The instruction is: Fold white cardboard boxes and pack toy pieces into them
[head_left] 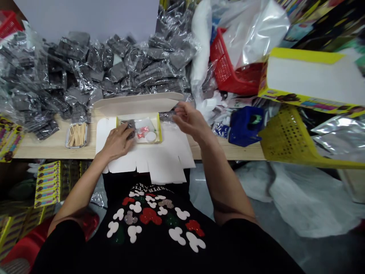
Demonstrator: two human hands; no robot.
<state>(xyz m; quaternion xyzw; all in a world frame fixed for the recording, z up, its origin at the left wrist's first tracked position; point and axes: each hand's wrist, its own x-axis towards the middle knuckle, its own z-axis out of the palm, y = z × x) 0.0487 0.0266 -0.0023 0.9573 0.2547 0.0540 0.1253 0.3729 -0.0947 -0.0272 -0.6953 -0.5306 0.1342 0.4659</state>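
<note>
An unfolded white cardboard box lies on the table in front of me, its long back flap raised. In its shallow yellow-edged middle are a dark wrapped packet, small red pieces and a round white piece. My left hand rests over the left side of this compartment, fingers stretched out and touching the dark packet. To the right of the compartment, my right hand hovers near the raised flap's end with fingers apart; I see nothing held in it.
Many clear-wrapped grey packets are heaped along the back. A small tray holds wooden sticks at left. To the right are a blue tape dispenser, a red basket, a yellow basket and an open yellow-edged box.
</note>
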